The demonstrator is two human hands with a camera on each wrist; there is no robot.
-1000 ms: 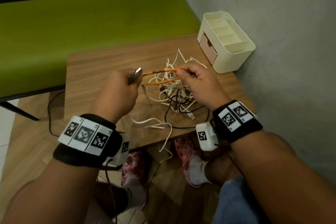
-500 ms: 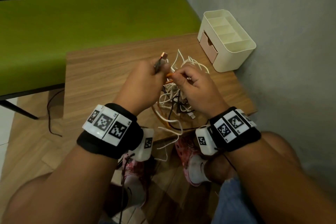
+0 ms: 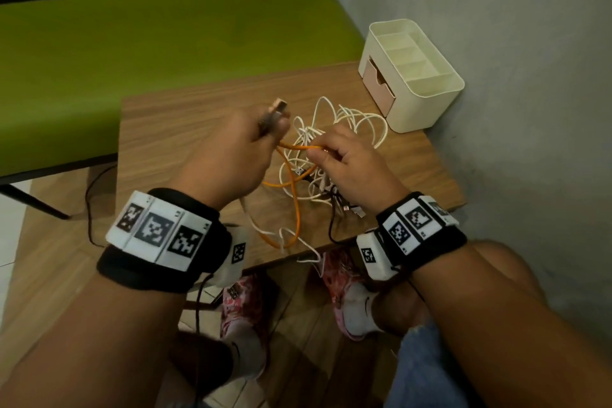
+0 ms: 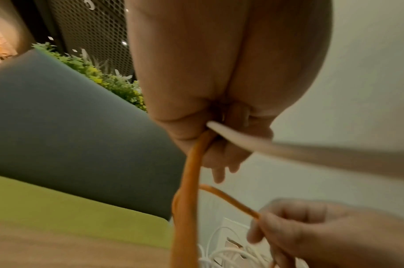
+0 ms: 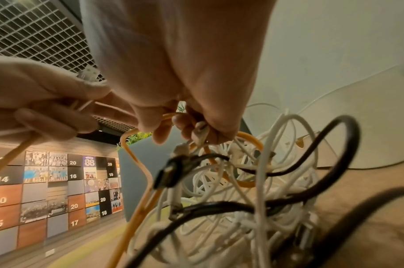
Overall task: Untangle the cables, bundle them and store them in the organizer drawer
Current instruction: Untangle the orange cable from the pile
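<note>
Orange cable [image 3: 295, 205] — newly looped, slack

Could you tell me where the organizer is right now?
In the head view the organizer sits at the table's far right corner by the wall, just beyond the cable tangle.
</note>
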